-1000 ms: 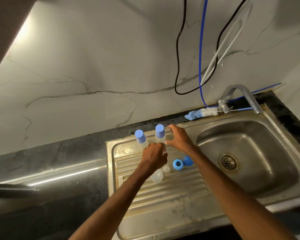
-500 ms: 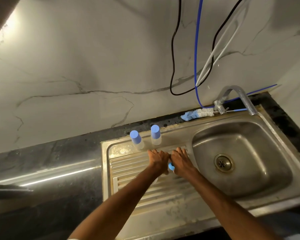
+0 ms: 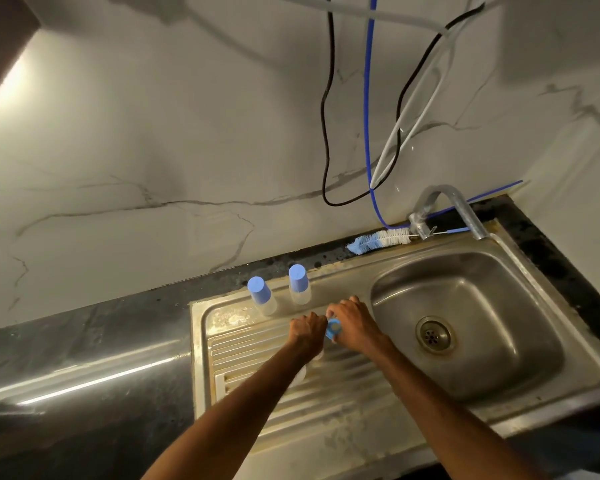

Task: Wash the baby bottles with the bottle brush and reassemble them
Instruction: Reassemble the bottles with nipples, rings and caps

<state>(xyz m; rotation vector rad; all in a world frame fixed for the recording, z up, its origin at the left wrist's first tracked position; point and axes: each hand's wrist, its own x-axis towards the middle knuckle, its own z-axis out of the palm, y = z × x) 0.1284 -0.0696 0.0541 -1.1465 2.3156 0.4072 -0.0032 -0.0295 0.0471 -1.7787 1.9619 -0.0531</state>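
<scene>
A home kitchen, seen at the sink.
A stainless steel sink [image 3: 499,344] with a ribbed drainboard [image 3: 291,403] and bent metal tap [image 3: 461,206] sits in a dark stone counter [image 3: 101,344] below a marble-veined wall [image 3: 153,133]. A bottle brush [image 3: 378,240] and two blue-capped baby bottles [image 3: 262,294] sit along its back edge.

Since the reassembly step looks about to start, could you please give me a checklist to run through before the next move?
1. The ring in grip: ok; the right hand holds it over the drainboard.
2. The left hand grip: cannot tell; its fingers are hidden.
3. A nipple within reach: cannot tell; a clear piece shows partly under the left forearm.
4. The left bottle and right bottle upright: ok; both stand capped at the drainboard's back.
5. The brush out of the way: ok; it lies by the tap.
</scene>
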